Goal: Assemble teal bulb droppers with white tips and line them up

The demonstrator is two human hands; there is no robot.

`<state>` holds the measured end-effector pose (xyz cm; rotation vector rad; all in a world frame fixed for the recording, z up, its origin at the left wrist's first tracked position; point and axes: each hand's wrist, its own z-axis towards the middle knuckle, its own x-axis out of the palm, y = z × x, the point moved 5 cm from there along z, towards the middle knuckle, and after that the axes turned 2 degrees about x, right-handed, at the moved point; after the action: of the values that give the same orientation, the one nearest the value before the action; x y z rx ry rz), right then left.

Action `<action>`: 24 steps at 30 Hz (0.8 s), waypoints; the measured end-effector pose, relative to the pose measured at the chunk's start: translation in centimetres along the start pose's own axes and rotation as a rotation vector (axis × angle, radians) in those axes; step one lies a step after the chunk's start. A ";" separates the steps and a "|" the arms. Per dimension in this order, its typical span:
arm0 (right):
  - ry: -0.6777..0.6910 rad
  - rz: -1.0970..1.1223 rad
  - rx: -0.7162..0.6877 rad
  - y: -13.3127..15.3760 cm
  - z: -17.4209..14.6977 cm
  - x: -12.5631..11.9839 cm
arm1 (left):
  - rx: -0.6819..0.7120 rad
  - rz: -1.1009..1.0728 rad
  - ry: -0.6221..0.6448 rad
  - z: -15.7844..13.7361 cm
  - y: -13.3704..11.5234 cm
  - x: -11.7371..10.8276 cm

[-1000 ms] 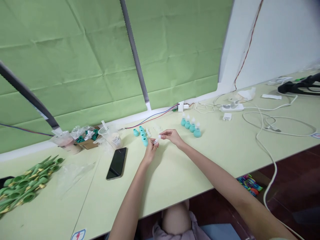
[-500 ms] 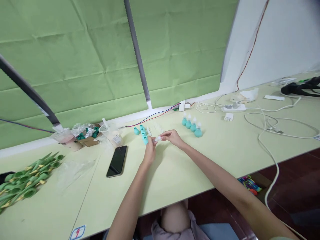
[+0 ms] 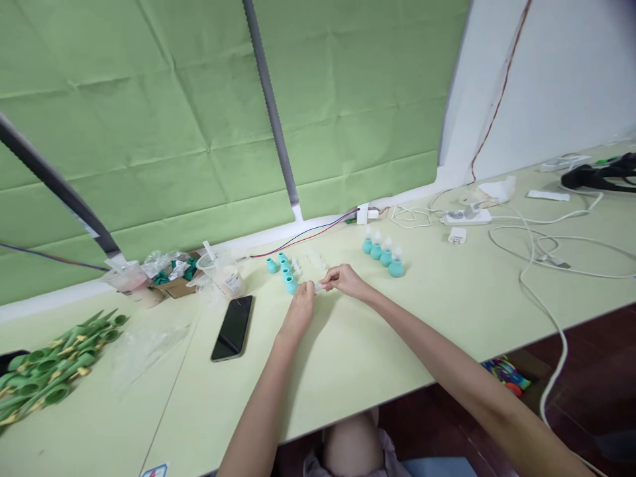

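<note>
Over the table, my left hand (image 3: pixel 300 310) and my right hand (image 3: pixel 346 280) pinch a small white translucent plastic piece (image 3: pixel 318 287) from either side. Fingers cover most of it, so its shape is unclear. Just behind my left hand stand several teal bulbs (image 3: pixel 291 285) with open necks. Beside them lie small white plastic parts (image 3: pixel 297 265), and paler translucent pieces (image 3: pixel 317 260) sit a little farther right. To the right of my right hand, a row of teal bulbs with white pointed tips (image 3: pixel 396 265) stands upright.
A black phone (image 3: pixel 232 329) lies left of my left forearm. Behind it are plastic cups (image 3: pixel 228 277) and a small cardboard box (image 3: pixel 179 281). Green tubular pieces (image 3: pixel 59 361) are heaped at far left. A power strip (image 3: pixel 467 217) and a white cable (image 3: pixel 536 298) spread over the right side.
My fingers have shifted slightly on the white piece, with my left hand turned more over it. The camera view has tilted a little. The bulbs stand as before.
</note>
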<state>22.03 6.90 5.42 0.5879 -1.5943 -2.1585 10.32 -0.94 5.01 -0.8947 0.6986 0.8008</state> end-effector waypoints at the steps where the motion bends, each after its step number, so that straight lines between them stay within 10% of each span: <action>1: 0.012 -0.021 -0.007 -0.1 0.0 0.0 | 0.015 0.031 0.021 0.1 -0.2 0.0; 10: 0.089 -0.128 0.015 -0.4 -0.3 0.2 | 0.077 0.287 0.117 -0.3 -1.2 0.3; 18: 0.041 -0.061 0.016 -0.4 0.2 -0.5 | -0.091 -0.326 -0.051 0.2 -0.3 0.0; 24: 0.217 0.034 0.170 -0.7 -0.2 -0.4 | -0.099 -0.220 -0.027 0.2 -0.6 0.6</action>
<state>22.38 7.15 4.77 0.8114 -1.6638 -1.8748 11.18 -0.87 4.87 -1.0291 0.5296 0.6533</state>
